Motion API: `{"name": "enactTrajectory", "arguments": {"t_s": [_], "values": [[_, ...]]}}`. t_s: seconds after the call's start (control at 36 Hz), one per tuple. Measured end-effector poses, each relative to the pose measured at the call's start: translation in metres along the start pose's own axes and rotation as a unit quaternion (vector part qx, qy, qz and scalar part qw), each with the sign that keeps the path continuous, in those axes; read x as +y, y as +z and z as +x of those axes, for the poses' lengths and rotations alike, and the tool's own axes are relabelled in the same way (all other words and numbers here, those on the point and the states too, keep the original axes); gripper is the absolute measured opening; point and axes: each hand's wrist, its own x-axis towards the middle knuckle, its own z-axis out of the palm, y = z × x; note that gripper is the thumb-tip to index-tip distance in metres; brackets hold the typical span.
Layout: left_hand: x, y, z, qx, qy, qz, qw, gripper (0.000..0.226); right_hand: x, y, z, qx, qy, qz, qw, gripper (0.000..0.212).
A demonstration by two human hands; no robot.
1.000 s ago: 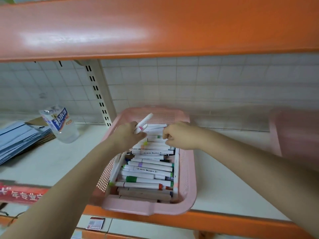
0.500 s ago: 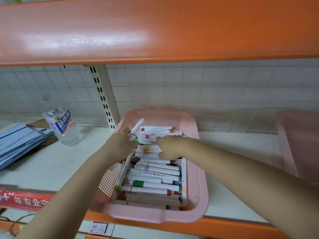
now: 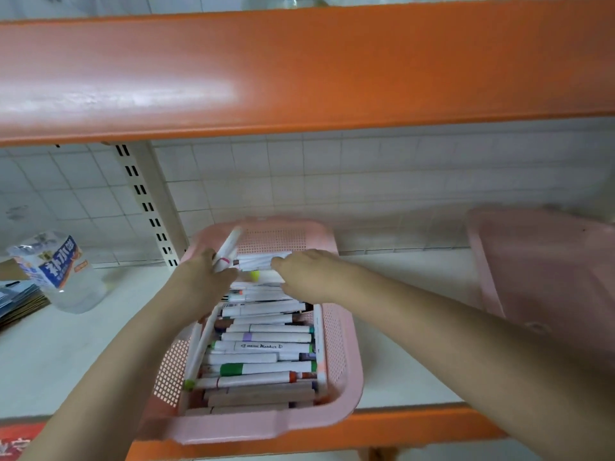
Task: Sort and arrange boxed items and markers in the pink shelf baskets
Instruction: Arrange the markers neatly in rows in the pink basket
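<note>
Head view, looking down into a shelf bay. A pink basket sits at 6 o'clock on the white shelf board, its near rim overhanging the orange front rail. It is packed with white-bodied markers lying crosswise in rows, with a few more standing along its left and right walls. The left hand, entering from 7 o'clock, has its fingers curled round a single white marker that tilts upward toward 1 o'clock, free end raised over the basket's far rim. The right hand, entering from 4 o'clock, rests knuckles-up on the far rows; its fingertips are hidden beneath it, so whether it pinches a marker or merely presses the row flat cannot be told. A second pink basket lies at 3 o'clock, well apart, and a clear plastic bottle stands at 9 o'clock beside a flat stack of blue sheets.

Risks, as judged: the raised marker is held near one end only, so it could pivot out of the fingers and drop behind the basket. Pressure from the right hand on the far rows could roll neighbouring markers out of line. Because the basket overhangs the rail, a downward push near its front could tip it off the shelf.
</note>
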Motion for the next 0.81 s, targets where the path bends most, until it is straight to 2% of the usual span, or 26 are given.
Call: {"name": "enactTrajectory", "arguments": {"t_s": [0.11, 0.31, 0.5, 0.61, 0.72, 0.81], "values": [[0.016, 0.000, -0.003, 0.016, 0.035, -0.038, 0.999, 0.032, 0.016, -0.017, -0.027, 0.083, 0.015, -0.016, 0.996, 0.028], [0.069, 0.019, -0.010, 0.001, 0.088, -0.109, 0.990, 0.025, 0.060, -0.028, -0.091, 0.169, 0.076, 0.005, 0.983, 0.029], [0.146, 0.053, -0.038, -0.016, 0.160, -0.099, 0.982, 0.026, 0.118, -0.024, -0.171, 0.207, 0.152, 0.026, 0.966, 0.025], [0.192, 0.084, -0.063, -0.038, 0.175, -0.116, 0.977, 0.023, 0.149, -0.018, -0.224, 0.228, 0.178, 0.010, 0.957, 0.023], [0.241, 0.120, -0.093, -0.046, 0.178, -0.110, 0.977, 0.025, 0.183, -0.009, -0.281, 0.214, 0.190, 0.034, 0.958, 0.019], [0.277, 0.147, -0.115, -0.065, 0.178, -0.118, 0.975, 0.023, 0.206, -0.005, -0.321, 0.207, 0.191, 0.054, 0.958, 0.025]]}}
